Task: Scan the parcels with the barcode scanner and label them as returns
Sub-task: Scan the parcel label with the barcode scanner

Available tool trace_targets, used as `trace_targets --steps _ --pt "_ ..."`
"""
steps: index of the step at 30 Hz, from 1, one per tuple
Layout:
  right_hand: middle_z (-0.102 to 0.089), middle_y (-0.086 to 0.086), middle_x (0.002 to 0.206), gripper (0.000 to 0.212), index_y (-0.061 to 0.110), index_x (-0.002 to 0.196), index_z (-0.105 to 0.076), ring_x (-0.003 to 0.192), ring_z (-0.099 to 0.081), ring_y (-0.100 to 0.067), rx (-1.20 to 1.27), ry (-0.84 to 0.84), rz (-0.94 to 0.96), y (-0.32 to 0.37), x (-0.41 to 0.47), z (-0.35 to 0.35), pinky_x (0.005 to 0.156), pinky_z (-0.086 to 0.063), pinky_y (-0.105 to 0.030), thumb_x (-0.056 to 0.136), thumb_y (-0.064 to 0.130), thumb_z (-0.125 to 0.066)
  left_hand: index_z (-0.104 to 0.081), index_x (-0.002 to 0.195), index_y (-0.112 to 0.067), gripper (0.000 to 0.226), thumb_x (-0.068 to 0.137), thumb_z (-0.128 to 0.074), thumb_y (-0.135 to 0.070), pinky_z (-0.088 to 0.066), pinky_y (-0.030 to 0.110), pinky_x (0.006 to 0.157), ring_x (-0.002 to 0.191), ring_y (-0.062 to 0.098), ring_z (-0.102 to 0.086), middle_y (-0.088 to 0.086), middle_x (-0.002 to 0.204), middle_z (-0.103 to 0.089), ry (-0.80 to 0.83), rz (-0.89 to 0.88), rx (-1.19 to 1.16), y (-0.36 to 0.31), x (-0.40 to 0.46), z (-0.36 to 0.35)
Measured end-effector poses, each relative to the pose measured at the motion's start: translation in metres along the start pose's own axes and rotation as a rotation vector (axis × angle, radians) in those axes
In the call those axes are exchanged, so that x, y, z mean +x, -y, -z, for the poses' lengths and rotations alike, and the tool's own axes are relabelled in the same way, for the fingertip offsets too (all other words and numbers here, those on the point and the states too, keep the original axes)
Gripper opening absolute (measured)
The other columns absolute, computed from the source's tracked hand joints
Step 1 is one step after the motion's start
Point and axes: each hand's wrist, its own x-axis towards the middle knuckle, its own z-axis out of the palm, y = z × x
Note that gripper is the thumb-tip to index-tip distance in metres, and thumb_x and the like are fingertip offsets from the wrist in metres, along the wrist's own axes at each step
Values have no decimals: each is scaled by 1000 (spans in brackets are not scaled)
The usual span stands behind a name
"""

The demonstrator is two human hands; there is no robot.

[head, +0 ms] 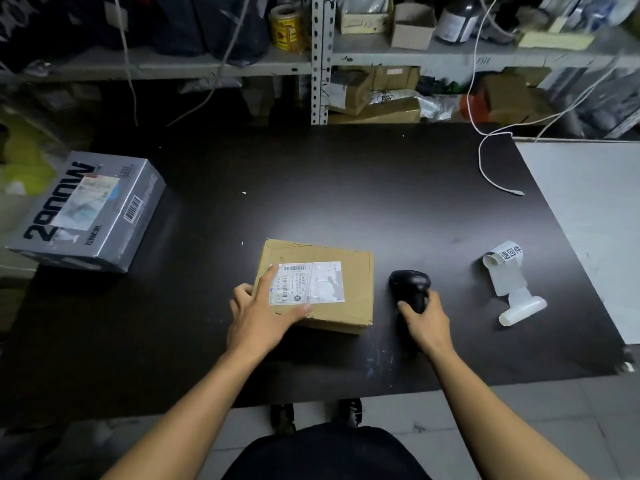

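Your left hand (263,313) lies flat, fingers spread, on the brown cardboard parcel (332,282), covering its white shipping label's (311,282) near-left corner. Just right of the parcel, your right hand (427,323) wraps the black handheld barcode scanner (410,285) by its handle.

Scanner handle (412,317) under right hand (427,323)

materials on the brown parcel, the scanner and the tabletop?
Brown parcel: corrugated cardboard, matte, going by creased edges and a dented top; its shipping label looks like glossy paper. Barcode scanner, held by the right hand: probably moulded black plastic with a faint sheen. Table: dark, smooth, matte, perhaps laminate; the frame does not settle it.
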Motion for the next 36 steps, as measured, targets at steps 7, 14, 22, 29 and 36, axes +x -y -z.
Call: trace_targets --steps 7,14,22,29,36 --pt "-48 -12 143 63 12 142 -35 127 -48 -34 -64 34 13 -2 -3 1 98 -40 -39 91 30 -68 -13 148 -52 100 68 -69 -73 -34 42 101 131 26 -26 0 130 -24 -11 -20 40 -1 -2 4" --pt "-55 -4 125 60 15 139 -40 106 -57 -22 -17 -97 57 -12 -25 20 88 -45 -34 89 32 -68 -28 149 -32 72 87 -60 -45 0 46 122 140 22 6 8 154 -9 -136 -429 312 -31 -7 1" --pt "-63 -4 108 30 18 119 -51 90 -60 -13 80 -263 84 -49 -24 69 81 -39 -25 93 25 -63 -43 143 -22 59 90 -60 -40 -22 39 118 137 28 -27 10 144 -39 -51 -793 298 -113 -23 -63" --pt "-60 1 105 26 17 118 -54 93 -57 -17 168 -394 181 -67 45 142 68 -38 -12 93 20 -61 -40 145 -24 55 95 -55 -38 -32 33 108 131 22 -35 2 139 -44 91 -776 261 -194 -32 -142" --pt "-59 -3 123 35 11 130 -52 107 -55 -14 19 -238 228 -96 123 215 90 -38 -24 95 18 -56 -41 141 -33 46 97 -50 -44 -44 35 96 130 13 -41 -9 136 -50 184 -534 180 -261 -50 -222"
